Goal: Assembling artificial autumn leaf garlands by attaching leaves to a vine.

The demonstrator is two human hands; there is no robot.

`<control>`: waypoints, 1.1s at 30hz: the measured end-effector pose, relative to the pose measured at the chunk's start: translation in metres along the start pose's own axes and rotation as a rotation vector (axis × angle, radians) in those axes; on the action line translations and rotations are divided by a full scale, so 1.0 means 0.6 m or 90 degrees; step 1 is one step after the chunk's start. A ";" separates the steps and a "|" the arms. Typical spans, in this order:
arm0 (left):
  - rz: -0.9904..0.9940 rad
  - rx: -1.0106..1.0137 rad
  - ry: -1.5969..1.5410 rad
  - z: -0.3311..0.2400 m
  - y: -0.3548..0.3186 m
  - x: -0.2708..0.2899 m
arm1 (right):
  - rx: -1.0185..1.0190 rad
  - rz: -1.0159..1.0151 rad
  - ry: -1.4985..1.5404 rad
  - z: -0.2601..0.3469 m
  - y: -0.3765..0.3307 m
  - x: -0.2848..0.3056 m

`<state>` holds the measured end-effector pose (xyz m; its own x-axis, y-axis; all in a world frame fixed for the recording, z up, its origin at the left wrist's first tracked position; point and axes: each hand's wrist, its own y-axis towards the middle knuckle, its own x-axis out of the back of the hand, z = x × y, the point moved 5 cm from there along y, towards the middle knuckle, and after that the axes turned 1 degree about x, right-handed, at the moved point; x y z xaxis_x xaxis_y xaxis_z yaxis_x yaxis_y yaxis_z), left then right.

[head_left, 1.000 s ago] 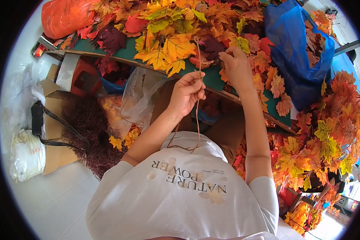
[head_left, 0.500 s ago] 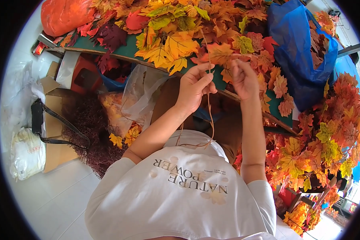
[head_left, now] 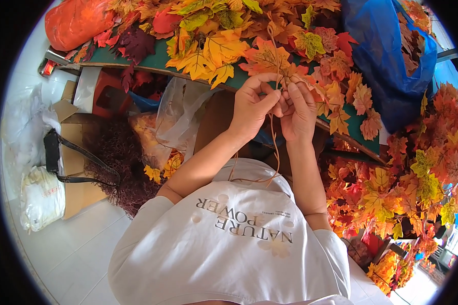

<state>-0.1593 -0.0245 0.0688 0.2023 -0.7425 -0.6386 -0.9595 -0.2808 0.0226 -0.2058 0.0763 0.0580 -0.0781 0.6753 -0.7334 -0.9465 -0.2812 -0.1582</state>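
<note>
A thin tan cord (head_left: 276,147) runs from the leaf pile on the table, through my fingers, and loops down across my lap. My left hand (head_left: 255,104) is closed in a pinch on this cord. Beside it, almost touching, my right hand (head_left: 297,112) has thumb and fingers pressed together at the cord. An orange leaf end shows at its fingertips, but I cannot make out exactly what it grips. Just beyond both hands lies an orange artificial maple leaf (head_left: 266,55). Yellow artificial maple leaves (head_left: 224,47) hang over the table edge to the left.
Artificial leaves cover much of the green table (head_left: 160,59). A blue plastic bag (head_left: 387,66) stands at the right, above hanging leaf garlands (head_left: 387,195). An orange-red bag (head_left: 79,23) lies far left. Below are a cardboard box (head_left: 75,185) and a dark tangled bundle (head_left: 118,162).
My right hand has moved down and left from the leaves to meet my left hand at the cord. My left hand has shifted slightly right and still pinches the cord.
</note>
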 end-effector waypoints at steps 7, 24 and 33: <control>0.012 0.002 0.004 -0.001 0.000 -0.001 | 0.028 -0.001 -0.041 -0.004 0.003 0.009; -0.004 -0.008 -0.010 0.008 0.002 0.005 | 0.028 -0.008 -0.024 -0.016 0.001 0.019; -0.020 0.001 -0.002 0.005 0.003 0.005 | 0.040 0.008 -0.009 -0.022 0.000 0.014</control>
<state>-0.1610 -0.0252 0.0645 0.2313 -0.7313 -0.6416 -0.9530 -0.3031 0.0019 -0.2025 0.0730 0.0430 -0.0941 0.6816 -0.7257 -0.9631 -0.2468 -0.1070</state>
